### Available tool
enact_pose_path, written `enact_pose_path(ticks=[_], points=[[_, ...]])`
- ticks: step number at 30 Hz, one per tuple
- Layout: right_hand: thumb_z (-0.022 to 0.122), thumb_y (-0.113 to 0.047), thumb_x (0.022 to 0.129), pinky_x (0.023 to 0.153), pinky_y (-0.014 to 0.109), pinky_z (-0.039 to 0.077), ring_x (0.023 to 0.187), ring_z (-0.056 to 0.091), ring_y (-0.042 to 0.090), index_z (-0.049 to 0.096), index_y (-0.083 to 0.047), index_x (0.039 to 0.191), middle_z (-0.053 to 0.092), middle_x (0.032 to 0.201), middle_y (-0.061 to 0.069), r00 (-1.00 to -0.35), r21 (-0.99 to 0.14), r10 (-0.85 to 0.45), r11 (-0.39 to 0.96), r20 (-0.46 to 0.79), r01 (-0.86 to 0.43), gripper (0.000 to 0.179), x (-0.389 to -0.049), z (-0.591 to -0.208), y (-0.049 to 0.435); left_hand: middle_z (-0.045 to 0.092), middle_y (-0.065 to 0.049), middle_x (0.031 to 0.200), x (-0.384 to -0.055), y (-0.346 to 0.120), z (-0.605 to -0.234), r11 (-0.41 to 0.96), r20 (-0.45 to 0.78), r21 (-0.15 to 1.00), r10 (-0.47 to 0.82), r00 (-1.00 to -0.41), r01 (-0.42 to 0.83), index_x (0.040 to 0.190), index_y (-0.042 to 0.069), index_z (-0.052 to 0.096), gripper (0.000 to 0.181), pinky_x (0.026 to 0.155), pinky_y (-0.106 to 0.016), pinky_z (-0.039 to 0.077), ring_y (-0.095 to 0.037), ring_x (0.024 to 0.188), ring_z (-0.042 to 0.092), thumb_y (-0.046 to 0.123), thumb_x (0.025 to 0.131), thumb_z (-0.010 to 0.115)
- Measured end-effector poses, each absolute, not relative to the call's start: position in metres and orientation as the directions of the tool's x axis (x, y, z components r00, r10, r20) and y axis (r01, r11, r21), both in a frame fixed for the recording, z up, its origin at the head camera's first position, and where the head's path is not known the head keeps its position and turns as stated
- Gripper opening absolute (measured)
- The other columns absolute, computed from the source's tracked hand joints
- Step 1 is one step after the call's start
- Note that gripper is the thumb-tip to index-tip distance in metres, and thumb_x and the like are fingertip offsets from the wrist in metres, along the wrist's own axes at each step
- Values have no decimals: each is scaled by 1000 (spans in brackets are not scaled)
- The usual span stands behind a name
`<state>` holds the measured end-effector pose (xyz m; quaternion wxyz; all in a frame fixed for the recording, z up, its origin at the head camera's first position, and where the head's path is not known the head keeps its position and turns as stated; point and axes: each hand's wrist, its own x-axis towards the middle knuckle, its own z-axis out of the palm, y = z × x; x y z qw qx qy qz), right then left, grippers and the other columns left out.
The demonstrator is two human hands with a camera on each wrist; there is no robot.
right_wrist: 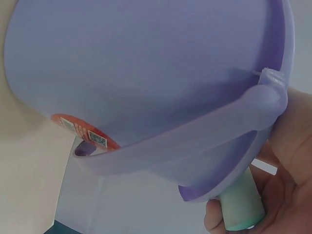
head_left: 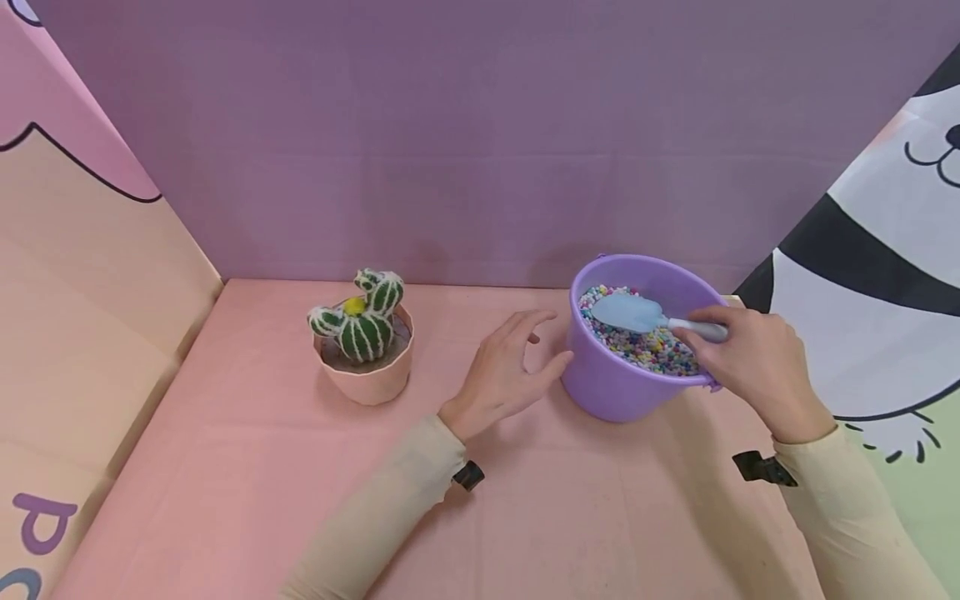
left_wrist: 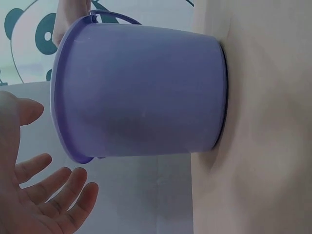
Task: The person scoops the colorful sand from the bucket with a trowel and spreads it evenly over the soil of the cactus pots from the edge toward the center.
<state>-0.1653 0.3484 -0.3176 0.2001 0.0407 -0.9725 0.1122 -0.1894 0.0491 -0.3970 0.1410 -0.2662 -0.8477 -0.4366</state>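
Note:
A purple bucket (head_left: 611, 387) stands on the pink cloth, holding many small multicoloured beads (head_left: 648, 357). My right hand (head_left: 757, 358) grips the pale handle of a toy shovel (head_left: 628, 312) over the bucket's right rim. The light blue blade lies over the beads inside; whether it touches them I cannot tell. In the right wrist view, fingers curl around the shovel handle (right_wrist: 241, 204). Left of the bucket is my left hand (head_left: 506, 371), fingers loosely bent, thumb close to the wall. The left wrist view shows that hand empty, apart from the bucket (left_wrist: 141, 92).
A potted toy cactus (head_left: 365, 336) with a yellow flower stands to the left in a pinkish pot (head_left: 375, 383). The bucket's carrying handle (right_wrist: 170, 139) hangs down its right side. A purple backdrop (head_left: 480, 150) rises behind, with printed panels at both sides.

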Motion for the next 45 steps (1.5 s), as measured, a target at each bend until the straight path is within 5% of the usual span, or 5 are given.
enact_pose_path(ticks=[11, 25, 45], points=[[77, -39, 82, 41, 35, 33, 58, 61, 35, 79, -13, 97, 73, 74, 15, -899, -195, -27, 973, 438, -125, 30, -162, -318, 349, 58, 4, 137, -192, 59, -396, 478, 492, 646, 335, -804, 595, 143, 20, 48, 60, 85, -27, 53, -9, 105, 63, 48, 92, 64], [76, -38, 82, 40, 32, 30, 49, 52, 25, 78, -9, 98, 65, 56, 7, -891, -137, -46, 983, 453, -120, 33, -146, -303, 359, 46, 3, 150, -199, 72, -391, 470, 523, 615, 357, -774, 633, 142, 22, 52, 62, 110, -42, 44, -10, 141, 41, 54, 90, 64], [77, -36, 81, 39, 34, 33, 55, 57, 32, 79, -9, 96, 73, 73, 13, -907, -85, -17, 995, 421, -58, 30, -125, -286, 382, 37, 2, 157, -202, 86, -392, 385, 440, 728, 371, -818, 567, 142, 27, 52, 67, 113, -53, 38, -18, 144, 36, 59, 86, 66]])
